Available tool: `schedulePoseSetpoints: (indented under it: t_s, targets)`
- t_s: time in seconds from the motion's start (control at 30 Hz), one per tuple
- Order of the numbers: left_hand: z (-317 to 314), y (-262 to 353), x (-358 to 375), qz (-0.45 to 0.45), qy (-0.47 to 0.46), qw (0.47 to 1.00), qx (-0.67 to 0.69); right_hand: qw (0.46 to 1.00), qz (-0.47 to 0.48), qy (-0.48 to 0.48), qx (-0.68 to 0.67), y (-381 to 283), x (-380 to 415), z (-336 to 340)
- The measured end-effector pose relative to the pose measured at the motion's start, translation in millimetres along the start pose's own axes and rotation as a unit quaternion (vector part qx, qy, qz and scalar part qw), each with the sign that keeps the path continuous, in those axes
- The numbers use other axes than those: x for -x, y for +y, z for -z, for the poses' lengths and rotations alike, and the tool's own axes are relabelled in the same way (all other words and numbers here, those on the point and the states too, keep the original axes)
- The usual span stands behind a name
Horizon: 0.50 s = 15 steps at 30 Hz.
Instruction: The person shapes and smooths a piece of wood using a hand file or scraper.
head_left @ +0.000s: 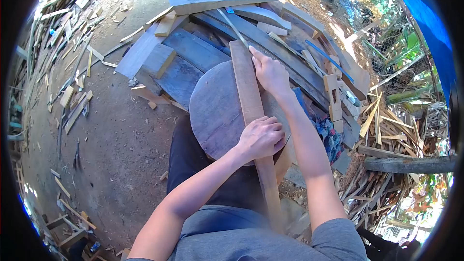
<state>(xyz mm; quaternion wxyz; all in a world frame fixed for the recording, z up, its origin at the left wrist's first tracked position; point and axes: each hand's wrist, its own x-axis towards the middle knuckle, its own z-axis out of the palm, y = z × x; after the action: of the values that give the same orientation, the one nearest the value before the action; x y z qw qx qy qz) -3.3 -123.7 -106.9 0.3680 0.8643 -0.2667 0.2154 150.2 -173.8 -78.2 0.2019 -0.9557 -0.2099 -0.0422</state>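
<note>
A long narrow wooden plank (pixel 248 87) lies across a round wooden board (pixel 215 108) and runs back toward my body. My left hand (pixel 261 137) is closed over the near half of the plank, fingers curled around its edge. Farther up, my right hand (pixel 271 74) is closed on the near end of a long, thin, pale rod-like tool (pixel 233 27); its exact kind cannot be made out. That tool points away and to the left, just beyond the plank's far end. My right hand is beside the plank's right edge.
Shaped wooden pieces (pixel 227 0) and dark boards (pixel 186 50) are piled beyond the round board. A block with a slot (pixel 333 99) stands at the right, near a patterned cloth (pixel 331 140). Offcuts (pixel 77 111) litter the dirt floor; scrap wood (pixel 382 121) heaps up at right.
</note>
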Motion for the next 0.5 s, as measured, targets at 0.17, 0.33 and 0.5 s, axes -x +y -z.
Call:
schedulePoseSetpoints:
  t_s: [0.17,0.33,0.5]
  targets:
    - [-2,-1,1,-0.001,-0.004,1.0,-0.003,1.0,0.022,0.007,0.009,0,28,8]
    - [-6,-1,3,0.01,0.014,1.0,0.006,0.995,-0.008,-0.096,0.034,-3,71,37]
    - [0,1,0,0.005,-0.013,1.0,-0.015,1.0,0.011,-0.003,0.006,-3,7,4]
